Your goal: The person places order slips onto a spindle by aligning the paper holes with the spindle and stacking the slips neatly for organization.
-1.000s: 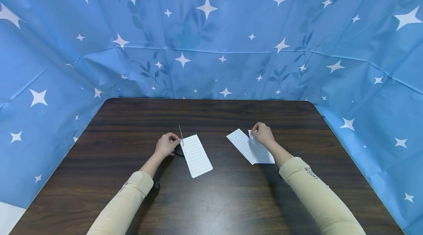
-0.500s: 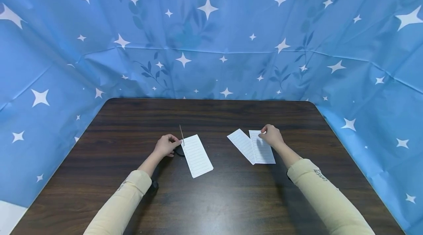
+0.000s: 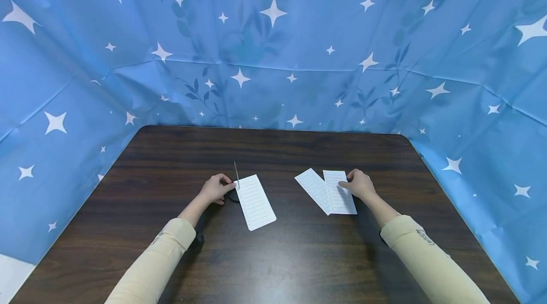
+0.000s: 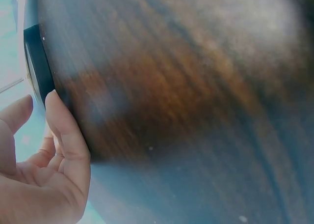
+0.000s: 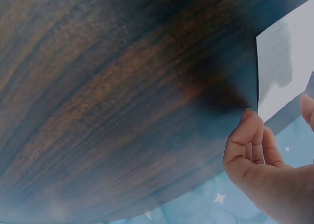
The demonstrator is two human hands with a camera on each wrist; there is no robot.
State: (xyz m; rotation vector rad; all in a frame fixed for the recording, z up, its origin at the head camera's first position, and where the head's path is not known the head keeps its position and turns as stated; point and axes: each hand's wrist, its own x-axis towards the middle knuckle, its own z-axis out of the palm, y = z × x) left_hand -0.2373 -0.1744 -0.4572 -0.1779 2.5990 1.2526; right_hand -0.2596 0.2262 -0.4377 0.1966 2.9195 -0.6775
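Note:
In the head view, my left hand [image 3: 215,189] is at the upper left corner of a white lined paper stack [image 3: 256,204], its thumb and forefinger about that corner. A thin upright rod-like piece [image 3: 236,171] stands by the corner. Below the hand is a small black curved shape [image 3: 233,196], its kind unclear. My right hand [image 3: 361,184] is at the right edge of a lined white slip [image 3: 339,199], the thumb reaching over its face. In the right wrist view, a gap shows between thumb and forefinger. A second slip [image 3: 312,187] lies beside it, lower corners meeting.
A dark wood-grain table [image 3: 273,266] carries the papers. Behind it and at both sides hangs a blue curtain [image 3: 273,47] with white stars. A white patch [image 3: 13,275] shows at the far left corner.
My right hand has moved right and a little nearer, from the top of the right slip to its right edge, uncovering its lined face. My left hand stays at the stack's corner.

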